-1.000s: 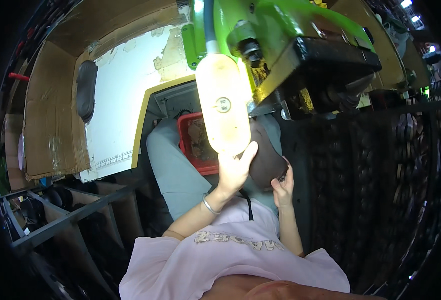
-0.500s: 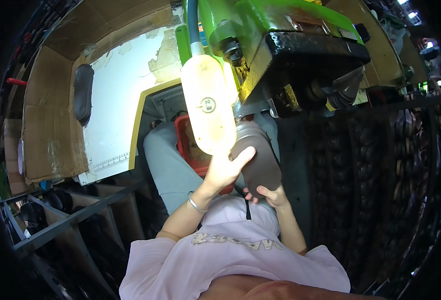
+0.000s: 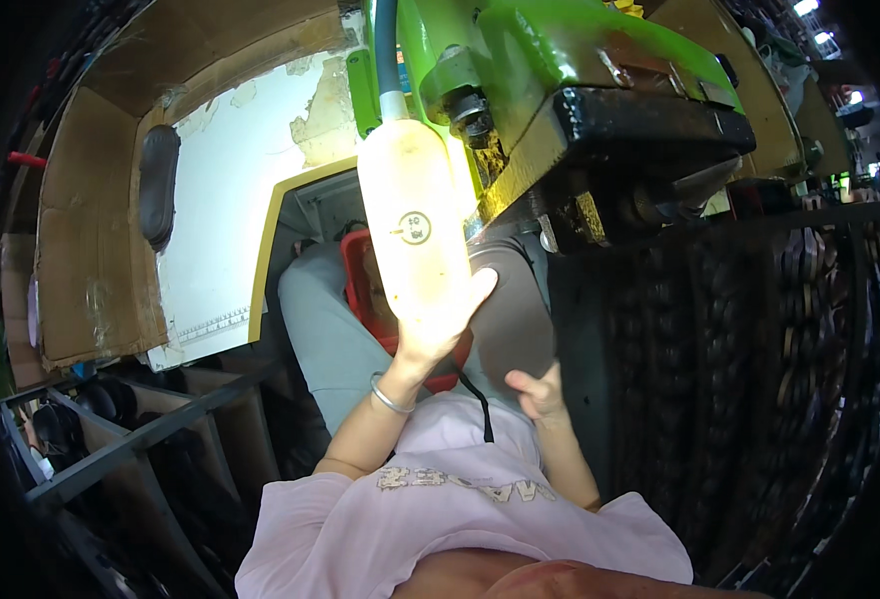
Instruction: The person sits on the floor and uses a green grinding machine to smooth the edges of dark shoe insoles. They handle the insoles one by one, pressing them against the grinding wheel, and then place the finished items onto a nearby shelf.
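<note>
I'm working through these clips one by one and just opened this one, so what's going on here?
A person holds a dark brown, flat-faced piece in both hands below a green machine. The left hand has its thumb on the face; a glowing lamp hides its fingers. The right hand is at the lower end, thumb at the edge. The piece's far end reaches toward the machine, but contact can't be made out.

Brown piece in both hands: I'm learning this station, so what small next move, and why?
Perhaps turn the brown piece slightly: the left hand supports its left side, the right hand holds its near end, and its far end appears close to the green machine.
</note>
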`<state>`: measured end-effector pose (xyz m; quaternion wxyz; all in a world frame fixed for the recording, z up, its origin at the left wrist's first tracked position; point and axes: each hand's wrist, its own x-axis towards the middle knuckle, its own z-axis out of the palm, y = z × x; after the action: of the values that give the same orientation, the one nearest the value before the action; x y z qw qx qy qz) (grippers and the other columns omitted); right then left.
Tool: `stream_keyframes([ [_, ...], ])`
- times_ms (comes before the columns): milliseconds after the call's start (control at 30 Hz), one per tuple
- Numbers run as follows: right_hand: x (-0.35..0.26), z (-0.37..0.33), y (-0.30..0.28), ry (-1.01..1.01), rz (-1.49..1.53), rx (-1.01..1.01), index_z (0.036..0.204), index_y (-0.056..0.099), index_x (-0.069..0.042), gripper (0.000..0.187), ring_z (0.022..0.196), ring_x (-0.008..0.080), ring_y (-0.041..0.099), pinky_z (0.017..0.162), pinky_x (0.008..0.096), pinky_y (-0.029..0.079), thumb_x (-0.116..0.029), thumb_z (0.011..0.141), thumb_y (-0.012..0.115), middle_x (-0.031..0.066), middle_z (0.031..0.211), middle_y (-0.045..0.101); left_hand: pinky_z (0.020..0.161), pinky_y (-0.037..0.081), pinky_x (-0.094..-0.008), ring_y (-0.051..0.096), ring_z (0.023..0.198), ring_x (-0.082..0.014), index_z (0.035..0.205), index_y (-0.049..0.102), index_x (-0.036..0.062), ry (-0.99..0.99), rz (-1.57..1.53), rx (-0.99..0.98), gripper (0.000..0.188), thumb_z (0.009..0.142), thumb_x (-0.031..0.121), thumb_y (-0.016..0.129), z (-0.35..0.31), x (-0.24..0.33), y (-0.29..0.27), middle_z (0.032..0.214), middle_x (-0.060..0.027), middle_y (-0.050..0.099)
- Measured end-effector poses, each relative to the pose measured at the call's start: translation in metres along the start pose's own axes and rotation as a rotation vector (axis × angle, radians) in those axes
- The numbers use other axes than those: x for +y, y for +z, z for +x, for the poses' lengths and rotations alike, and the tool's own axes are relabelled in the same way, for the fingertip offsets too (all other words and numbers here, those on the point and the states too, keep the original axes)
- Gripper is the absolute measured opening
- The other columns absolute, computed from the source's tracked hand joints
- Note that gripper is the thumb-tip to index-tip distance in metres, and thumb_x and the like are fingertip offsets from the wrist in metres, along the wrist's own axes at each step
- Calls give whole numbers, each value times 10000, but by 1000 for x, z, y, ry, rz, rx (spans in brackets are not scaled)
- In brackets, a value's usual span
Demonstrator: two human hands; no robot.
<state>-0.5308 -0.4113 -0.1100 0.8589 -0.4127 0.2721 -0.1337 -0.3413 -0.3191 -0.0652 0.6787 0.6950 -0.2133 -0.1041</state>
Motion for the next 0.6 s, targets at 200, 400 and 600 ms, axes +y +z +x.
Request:
stream_keyframes([
  [200,-60,32,-23,-374,31,201,1212,489,-7,494,1058,215,549,953,346,425,56,743,634,98,1130,577,778,474,-236,580,850,-102,1060,618,-61,12,40,-12,282,795,11,683,-1,0,1,951,-68,636],
  [400,-111,82,-7,-461,-23,124,1165,459,-29,406,1014,198,546,917,332,436,22,789,605,78,1068,555,841,467,-259,588,915,-127,1111,591,-41,-67,-317,-68,339,789,2,687,1,11,-18,1002,-72,634],
  [600,-113,100,34,-374,-3,6,1116,479,-58,428,936,167,552,848,294,454,24,737,662,64,1021,555,777,486,-258,608,833,-135,1009,603,-84,-64,-322,107,255,781,6,674,-4,34,-51,936,-97,651],
])
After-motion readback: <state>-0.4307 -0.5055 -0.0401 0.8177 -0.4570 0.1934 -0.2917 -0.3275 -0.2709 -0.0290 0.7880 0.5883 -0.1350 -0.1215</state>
